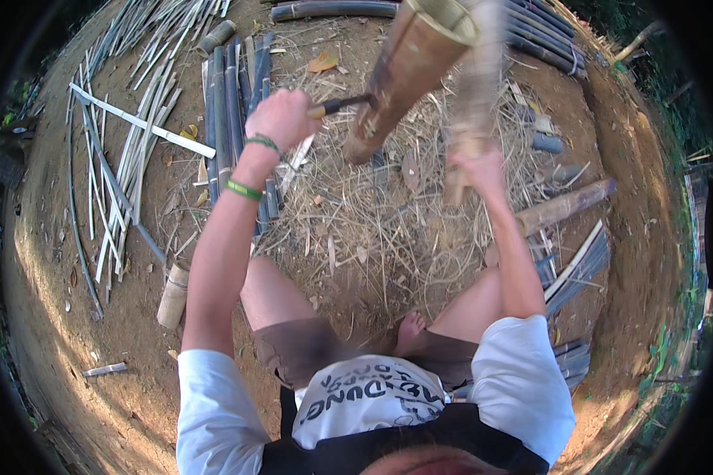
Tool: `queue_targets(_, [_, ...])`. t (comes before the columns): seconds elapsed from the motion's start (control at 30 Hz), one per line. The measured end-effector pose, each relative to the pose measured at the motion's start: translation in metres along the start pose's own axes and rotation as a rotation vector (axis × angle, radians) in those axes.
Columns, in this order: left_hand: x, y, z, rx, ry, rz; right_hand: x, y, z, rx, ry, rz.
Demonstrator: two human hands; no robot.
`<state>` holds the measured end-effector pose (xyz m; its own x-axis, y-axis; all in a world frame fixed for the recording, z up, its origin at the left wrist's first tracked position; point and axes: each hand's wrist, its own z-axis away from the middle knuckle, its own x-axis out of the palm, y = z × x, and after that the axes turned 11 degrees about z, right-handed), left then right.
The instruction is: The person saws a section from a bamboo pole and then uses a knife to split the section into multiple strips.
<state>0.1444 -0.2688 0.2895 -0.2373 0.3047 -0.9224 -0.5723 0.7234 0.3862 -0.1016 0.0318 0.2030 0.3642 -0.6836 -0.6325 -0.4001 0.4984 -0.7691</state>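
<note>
- Left hand clasps a tool at a bamboo tube, seemingly not yet split.
- Right hand grips a blurred club.
- Cut strips lie farther left.

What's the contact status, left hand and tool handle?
Touching: head view shows the left hand closed around the tool handle, which juts toward the bamboo tube.

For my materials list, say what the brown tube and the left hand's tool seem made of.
Tube: likely bamboo, by its hollow end and mottled, smooth-looking skin. Tool: perhaps matte metal, being dark and slim; its tan handle looks wooden.
</note>
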Motion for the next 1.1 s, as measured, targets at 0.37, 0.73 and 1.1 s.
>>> queue_targets(0.37, [-0.025,-0.043,-0.013,0.05,-0.026,-0.11,-0.042,-0.077,0.102,-0.021,0.063,-0.276])
queue_targets(0.73, [0.004,-0.066,0.029,0.001,0.112,-0.086,-0.03,-0.19,0.136,-0.294,-0.13,-0.237])
queue_targets(1.1, [0.016,-0.04,0.046,0.071,0.176,-0.078,0.017,-0.146,0.104,-0.146,-0.321,0.312])
